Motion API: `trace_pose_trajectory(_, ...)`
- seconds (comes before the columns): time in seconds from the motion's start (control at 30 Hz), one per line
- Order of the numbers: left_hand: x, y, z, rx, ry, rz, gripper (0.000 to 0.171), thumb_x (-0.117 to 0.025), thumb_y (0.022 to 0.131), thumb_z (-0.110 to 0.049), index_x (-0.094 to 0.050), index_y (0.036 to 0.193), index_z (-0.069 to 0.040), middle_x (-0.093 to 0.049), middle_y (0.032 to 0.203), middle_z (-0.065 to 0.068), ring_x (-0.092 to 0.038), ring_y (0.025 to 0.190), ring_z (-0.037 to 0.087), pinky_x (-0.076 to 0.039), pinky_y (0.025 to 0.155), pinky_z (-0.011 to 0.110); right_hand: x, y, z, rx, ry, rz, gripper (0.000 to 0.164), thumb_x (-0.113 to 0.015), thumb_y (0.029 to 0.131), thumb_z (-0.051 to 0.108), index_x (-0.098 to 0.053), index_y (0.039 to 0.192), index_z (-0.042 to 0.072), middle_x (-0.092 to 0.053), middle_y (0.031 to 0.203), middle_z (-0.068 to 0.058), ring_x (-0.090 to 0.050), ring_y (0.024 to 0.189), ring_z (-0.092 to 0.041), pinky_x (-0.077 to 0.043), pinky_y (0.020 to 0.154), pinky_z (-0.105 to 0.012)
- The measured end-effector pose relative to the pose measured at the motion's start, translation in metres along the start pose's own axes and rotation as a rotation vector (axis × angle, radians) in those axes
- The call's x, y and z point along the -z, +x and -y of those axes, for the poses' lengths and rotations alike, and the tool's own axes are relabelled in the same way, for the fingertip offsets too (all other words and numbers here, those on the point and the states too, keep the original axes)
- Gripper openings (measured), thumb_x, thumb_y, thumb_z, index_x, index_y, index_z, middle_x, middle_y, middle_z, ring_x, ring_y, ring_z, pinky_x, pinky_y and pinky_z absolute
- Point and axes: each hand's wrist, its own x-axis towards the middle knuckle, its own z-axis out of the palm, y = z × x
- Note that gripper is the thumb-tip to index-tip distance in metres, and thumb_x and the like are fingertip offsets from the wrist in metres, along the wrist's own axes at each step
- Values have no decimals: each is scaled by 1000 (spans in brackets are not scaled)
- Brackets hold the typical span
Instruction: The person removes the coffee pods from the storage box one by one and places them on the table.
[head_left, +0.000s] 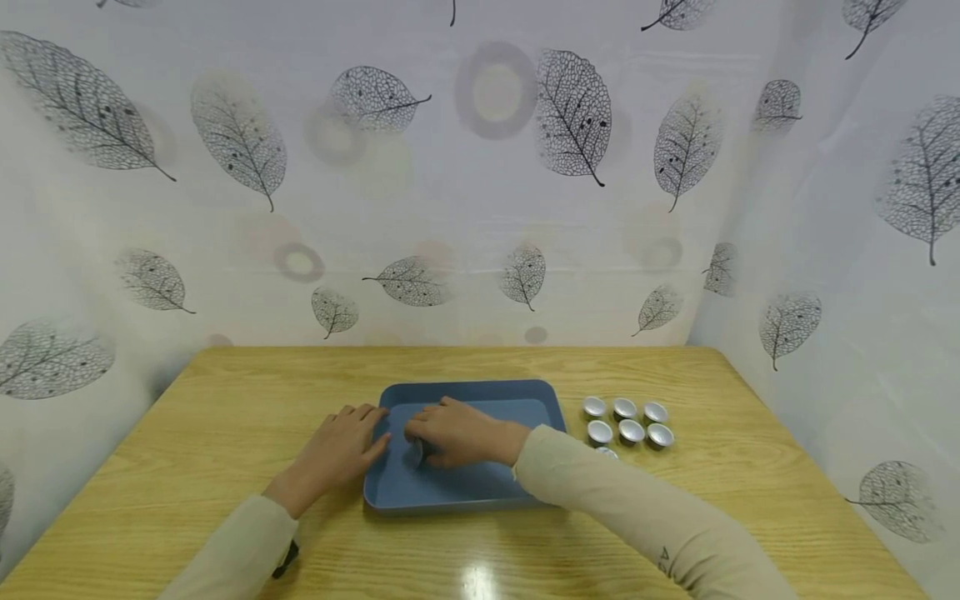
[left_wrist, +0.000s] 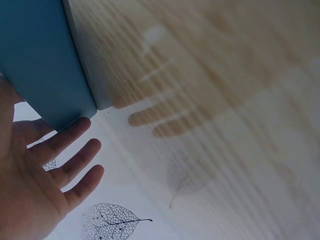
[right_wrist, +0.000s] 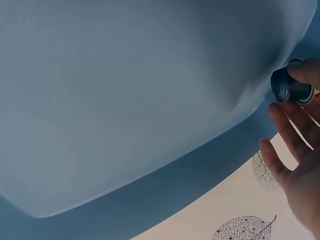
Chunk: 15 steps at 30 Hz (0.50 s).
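A blue tray [head_left: 465,505] lies on the wooden table. Over its left part, my right hand [head_left: 461,435] pinches a dark coffee capsule [right_wrist: 290,86] between thumb and fingers. Tipped on its side, the capsule shows a shiny rim in the right wrist view; the hand mostly covers it in the head view. At the tray's left edge is my left hand [head_left: 335,450], fingers spread and holding nothing. In the left wrist view those fingers [left_wrist: 75,131] reach the tray's corner.
Right of the tray, several coffee capsules [head_left: 631,431] stand in rows with silver tops up. One more [head_left: 607,452] is partly hidden by my right sleeve. Behind the table [head_left: 285,367] hangs a pale curtain [head_left: 450,200] printed with leaves.
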Motion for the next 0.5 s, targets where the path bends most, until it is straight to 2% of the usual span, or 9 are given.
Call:
trace_pose_trajectory(0.27,0,0,1,-3,-2,-2,40,-54,90,-34,-57,119,-7,-59,115,10,-56,103,31,-45,81,50,3,-5,-3,-7,-2,-34,32,-67,82,30,-55,111,21,-61,111,10,-55,103,-9,-44,90,-33)
trace_pose_trajectory(0.5,-2,0,1,-12,10,-14,40,-53,90,-35,-57,119,-7,-60,114,9,-56,101,30,-46,79,49,4,-8,-7,-20,-11,-51,36,-66,83,31,-54,115,22,-60,114,9,-54,104,-10,-44,91,-33)
